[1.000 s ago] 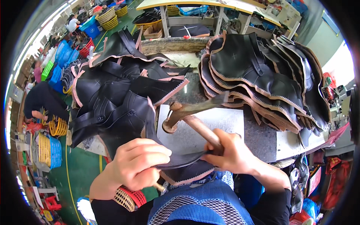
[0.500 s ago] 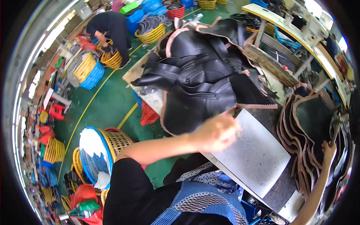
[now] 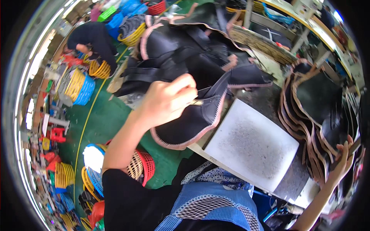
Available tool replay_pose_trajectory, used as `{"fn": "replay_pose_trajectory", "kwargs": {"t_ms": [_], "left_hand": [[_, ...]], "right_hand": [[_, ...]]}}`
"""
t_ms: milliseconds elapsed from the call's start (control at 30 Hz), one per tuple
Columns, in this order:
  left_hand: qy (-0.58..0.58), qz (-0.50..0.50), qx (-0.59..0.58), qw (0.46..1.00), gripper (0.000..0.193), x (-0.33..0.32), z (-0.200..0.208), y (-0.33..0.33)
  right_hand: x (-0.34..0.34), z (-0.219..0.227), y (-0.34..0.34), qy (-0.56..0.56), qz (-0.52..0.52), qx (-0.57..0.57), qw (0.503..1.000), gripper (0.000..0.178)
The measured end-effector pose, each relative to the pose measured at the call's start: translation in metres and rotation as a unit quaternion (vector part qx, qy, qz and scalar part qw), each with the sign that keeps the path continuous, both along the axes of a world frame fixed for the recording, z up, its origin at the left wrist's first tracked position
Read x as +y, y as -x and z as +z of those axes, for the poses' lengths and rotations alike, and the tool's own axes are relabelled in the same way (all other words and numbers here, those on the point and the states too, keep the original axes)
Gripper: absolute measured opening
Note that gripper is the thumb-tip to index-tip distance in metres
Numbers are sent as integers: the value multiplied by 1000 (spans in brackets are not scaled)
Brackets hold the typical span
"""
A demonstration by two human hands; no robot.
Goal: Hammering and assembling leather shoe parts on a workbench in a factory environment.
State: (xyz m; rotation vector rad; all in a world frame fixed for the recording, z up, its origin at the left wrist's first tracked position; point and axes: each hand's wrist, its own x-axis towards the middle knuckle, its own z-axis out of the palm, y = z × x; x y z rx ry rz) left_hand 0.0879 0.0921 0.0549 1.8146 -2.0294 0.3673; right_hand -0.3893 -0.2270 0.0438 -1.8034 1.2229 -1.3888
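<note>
My left hand [image 3: 169,101] is raised over the pile of black leather pieces [image 3: 173,57]. Its fingers are curled, and a small pale tip sticks out from them that I cannot make out. Beneath it lies a curved black leather panel [image 3: 189,125] with a pink zigzag-cut edge. Far to the right, my right hand [image 3: 341,159] is beside a stack of black leather panels [image 3: 318,98] with brownish edges. Its fingers seem closed on a brown stick-like handle [image 3: 356,145], whose other end is hard to see.
A pale flat slab [image 3: 252,144] lies on the workbench before me. Blue and yellow baskets [image 3: 79,88] stand on the green floor at the left, and a red basket [image 3: 147,165] is close by my left elbow. A person [image 3: 92,42] bends over baskets at the back left.
My left hand has moved left and up, off the slab's corner to above the leather pile. The near leather panel has shifted and turned. My right hand stays by the stack.
</note>
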Motion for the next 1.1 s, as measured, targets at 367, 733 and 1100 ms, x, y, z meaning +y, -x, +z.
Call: {"fn": "replay_pose_trajectory", "kwargs": {"t_ms": [367,733,1100], "left_hand": [[-172,-202,148,953,19,-84,-39,74],[-35,-267,84,960,12,-47,-116,117],[-108,-300,25,948,16,-56,-115,115]], "right_hand": [[81,26,-11,-79,26,-27,996,31],[179,2,-32,-333,172,47,926,17],[193,-54,-58,-405,229,187,865,23]]}}
